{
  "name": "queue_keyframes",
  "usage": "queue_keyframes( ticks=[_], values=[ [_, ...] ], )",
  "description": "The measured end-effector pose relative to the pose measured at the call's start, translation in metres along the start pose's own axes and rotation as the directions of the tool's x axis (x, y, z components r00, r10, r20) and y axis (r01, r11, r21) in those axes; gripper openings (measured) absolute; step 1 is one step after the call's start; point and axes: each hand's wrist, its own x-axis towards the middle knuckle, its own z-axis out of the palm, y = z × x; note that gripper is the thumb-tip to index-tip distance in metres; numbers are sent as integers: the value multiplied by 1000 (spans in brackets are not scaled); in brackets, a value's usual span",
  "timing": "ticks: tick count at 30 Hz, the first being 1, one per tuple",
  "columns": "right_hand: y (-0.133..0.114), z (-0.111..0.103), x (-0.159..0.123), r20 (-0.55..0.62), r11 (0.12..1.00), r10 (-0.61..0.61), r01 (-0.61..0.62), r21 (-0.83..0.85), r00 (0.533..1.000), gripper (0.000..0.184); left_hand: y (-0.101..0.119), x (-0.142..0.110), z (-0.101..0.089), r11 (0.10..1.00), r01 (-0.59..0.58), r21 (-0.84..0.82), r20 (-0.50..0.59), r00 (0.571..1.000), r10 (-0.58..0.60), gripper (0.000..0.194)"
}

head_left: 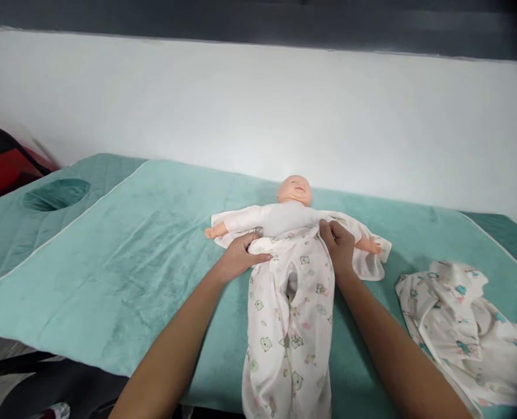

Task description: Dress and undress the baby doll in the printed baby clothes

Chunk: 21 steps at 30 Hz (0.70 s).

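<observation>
A baby doll [293, 191] lies on its back with its head toward the wall and both arms spread. White baby pants [264, 326] with a green animal print cover its lower body, their legs hanging toward me past the near edge. At the waistband's left side, my left hand [241, 256] grips the cloth between thumb and fingers. My right hand [340, 244] pinches the waistband on the opposite side. An open baby shirt [369, 267] is spread beneath the doll's back and arms. The doll's legs are hidden by the pants.
A crumpled printed baby garment [463, 320] lies on the right of the green-covered table [110, 250]. The table has an oval hole [57, 195] at its left end. Behind it stands a white wall [175, 99]. A dark chair [61, 387] is at lower left.
</observation>
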Motion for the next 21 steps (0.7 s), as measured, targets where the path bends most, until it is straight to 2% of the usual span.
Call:
queue_keyframes(
  ticks=[3,6,9,11,13,16,18,21],
  values=[
    [-2,-1,-4,-56,999,-24,26,39,998,48,-1,0,0,1000,-9,-23,-17,1000,9,37],
    [-6,-2,-7,-61,989,74,-66,132,995,47,-4,0,0,1000,-14,24,-54,998,15,36],
    [-8,-4,-4,53,914,268,-272,300,962,49,-7,0,-1,997,-22,74,-81,996,28,38],
    [-7,-4,1,179,833,329,-374,407,927,52,-8,1,0,996,-30,82,-81,996,37,38],
    [-4,-5,5,258,773,331,-417,478,908,55,-9,1,0,996,-37,82,-81,996,44,39],
    [2,-5,9,288,729,312,-423,538,905,57,-10,1,1,996,-40,77,-89,995,47,38],
    [6,-5,9,311,729,284,-415,544,907,55,-10,2,0,997,-36,63,-88,995,41,37],
    [7,-6,9,355,783,239,-396,480,904,48,-8,3,0,999,-27,28,-96,995,30,36]
  ],
)
